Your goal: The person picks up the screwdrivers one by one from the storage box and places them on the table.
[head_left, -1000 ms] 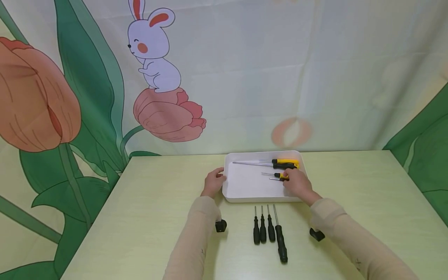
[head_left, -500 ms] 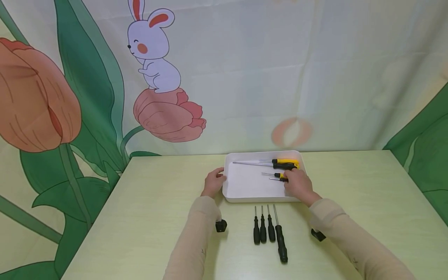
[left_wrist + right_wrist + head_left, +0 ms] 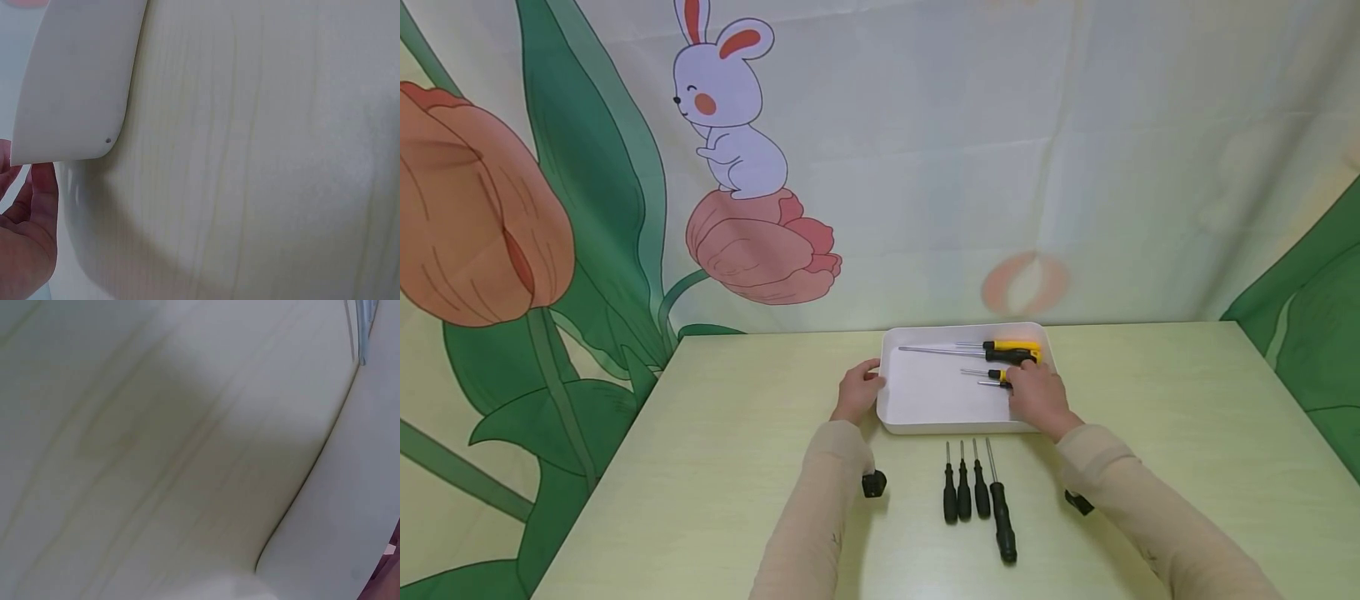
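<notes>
A white tray (image 3: 940,408) lies near the table's far edge. At its left end my left hand (image 3: 856,392) grips the rim; in the left wrist view its fingers (image 3: 44,194) meet the corner of the wall. Inside, my right hand (image 3: 1037,396) pinches the handle of a small yellow-and-black screwdriver (image 3: 997,375), whose end is hidden by the fingers. Just below that lies a second small screwdriver (image 3: 1002,384), partly covered by the same hand. A yellow-handled screwdriver (image 3: 1017,345) and a long black-handled one (image 3: 1006,356) lie behind them, shafts to the left.
Several black screwdrivers stand in a row on the table in front of the tray, tips away from me; the largest (image 3: 1003,525) is rightmost. A black wrist camera (image 3: 873,483) sits under the left sleeve. A printed curtain (image 3: 910,208) hangs behind the table.
My right hand and forearm have shifted slightly, with the fingers lower over the small screwdrivers' handles, covering more of the second one. The left hand and tray stay in place.
</notes>
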### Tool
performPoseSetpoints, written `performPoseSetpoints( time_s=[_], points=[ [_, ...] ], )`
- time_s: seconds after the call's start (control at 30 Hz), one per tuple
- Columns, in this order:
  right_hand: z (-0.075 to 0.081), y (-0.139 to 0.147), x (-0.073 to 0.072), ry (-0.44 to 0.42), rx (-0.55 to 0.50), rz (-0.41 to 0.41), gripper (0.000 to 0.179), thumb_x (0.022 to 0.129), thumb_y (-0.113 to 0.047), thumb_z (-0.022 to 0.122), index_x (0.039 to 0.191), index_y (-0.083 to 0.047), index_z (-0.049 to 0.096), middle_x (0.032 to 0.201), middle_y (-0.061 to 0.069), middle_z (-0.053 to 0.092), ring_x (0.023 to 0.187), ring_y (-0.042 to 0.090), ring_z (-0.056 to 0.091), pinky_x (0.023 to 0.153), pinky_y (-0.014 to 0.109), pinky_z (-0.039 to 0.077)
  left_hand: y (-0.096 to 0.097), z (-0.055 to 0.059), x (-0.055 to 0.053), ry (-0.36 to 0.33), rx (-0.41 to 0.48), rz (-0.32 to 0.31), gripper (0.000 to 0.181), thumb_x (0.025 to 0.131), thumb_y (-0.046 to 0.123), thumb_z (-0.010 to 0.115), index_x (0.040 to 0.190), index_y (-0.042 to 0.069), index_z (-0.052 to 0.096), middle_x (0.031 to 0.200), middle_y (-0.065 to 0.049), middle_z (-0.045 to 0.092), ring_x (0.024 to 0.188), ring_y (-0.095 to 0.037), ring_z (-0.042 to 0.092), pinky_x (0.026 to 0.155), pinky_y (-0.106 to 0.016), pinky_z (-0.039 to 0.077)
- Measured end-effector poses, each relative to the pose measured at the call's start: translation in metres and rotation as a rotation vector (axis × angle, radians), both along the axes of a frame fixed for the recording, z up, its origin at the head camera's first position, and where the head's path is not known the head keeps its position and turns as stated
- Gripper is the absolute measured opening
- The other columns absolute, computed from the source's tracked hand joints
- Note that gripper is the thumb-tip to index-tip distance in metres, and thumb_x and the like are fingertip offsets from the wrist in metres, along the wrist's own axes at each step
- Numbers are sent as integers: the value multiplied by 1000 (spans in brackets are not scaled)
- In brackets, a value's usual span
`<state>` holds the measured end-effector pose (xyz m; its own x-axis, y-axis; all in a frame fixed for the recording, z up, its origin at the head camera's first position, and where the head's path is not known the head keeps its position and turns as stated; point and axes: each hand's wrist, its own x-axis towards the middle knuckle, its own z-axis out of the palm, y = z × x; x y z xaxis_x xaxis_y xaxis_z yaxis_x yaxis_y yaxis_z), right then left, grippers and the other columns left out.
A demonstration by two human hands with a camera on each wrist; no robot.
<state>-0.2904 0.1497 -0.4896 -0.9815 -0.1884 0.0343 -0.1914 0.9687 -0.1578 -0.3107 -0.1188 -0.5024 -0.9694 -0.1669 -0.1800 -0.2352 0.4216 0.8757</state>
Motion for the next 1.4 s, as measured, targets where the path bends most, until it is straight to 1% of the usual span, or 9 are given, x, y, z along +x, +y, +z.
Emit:
performPoseSetpoints(
  time_s=[0.23,0.4,0.5,0.53,0.63,0.73,0.77,0.83,1.4],
  points=[
    [4,-2,3,-14,29,-13,22,78,-10,56,98,-5,62,99,18,57,89,35,49,74,51,44,1,2,1,12,0,-4,36,84,9,53,121,8,54,108,-16,58,97,-24,55,80,-31,48],
    [6,-3,4,-28,48,-19,22,80,-10,55,101,-4,61,100,19,56,91,36,48,75,51,45,1,1,-1,-6,2,2,37,85,9,52,122,8,53,109,-15,57,98,-24,54,81,-32,48],
    [5,-3,4,-34,51,-21,22,80,-10,54,101,-4,61,100,18,56,92,36,48,76,51,45,0,-4,-5,-19,7,5,37,84,9,53,121,10,54,109,-14,57,98,-25,53,82,-35,47],
    [5,-3,3,-35,52,-21,22,81,-9,53,101,-4,61,100,18,56,92,36,49,76,51,45,-6,-17,-12,21,26,-16,36,84,13,56,120,13,55,105,-11,59,94,-22,55,79,-32,48],
    [4,-2,1,-37,49,-17,20,81,-8,53,98,-4,62,97,18,57,90,35,50,75,50,45,-7,-23,-17,23,22,-23,36,83,13,57,119,14,56,103,-10,59,94,-22,55,78,-32,48],
    [3,-2,0,-40,51,-14,19,81,-7,52,96,-4,62,95,17,57,88,34,51,74,49,46,-6,-18,-14,24,6,-27,37,84,14,55,121,13,54,106,-12,58,95,-22,54,78,-32,48],
    [2,-2,0,-43,51,-13,18,81,-7,52,96,-4,62,94,17,57,87,34,51,73,49,46,-1,-5,-7,-18,-16,-5,37,85,10,53,122,10,53,110,-14,57,100,-26,53,83,-35,47],
    [2,-1,-1,-45,48,-12,18,81,-7,51,95,-4,62,93,17,57,86,33,52,73,49,46,1,1,-2,-22,-18,-1,37,86,10,52,123,9,52,112,-15,56,102,-26,52,85,-35,46],
    [0,-1,-2,-68,19,-22,22,78,-9,58,98,-3,61,93,16,57,83,31,52,69,45,46,0,0,-2,-4,-2,5,37,84,10,53,121,9,54,109,-15,57,100,-25,53,85,-35,46]
  ],
)
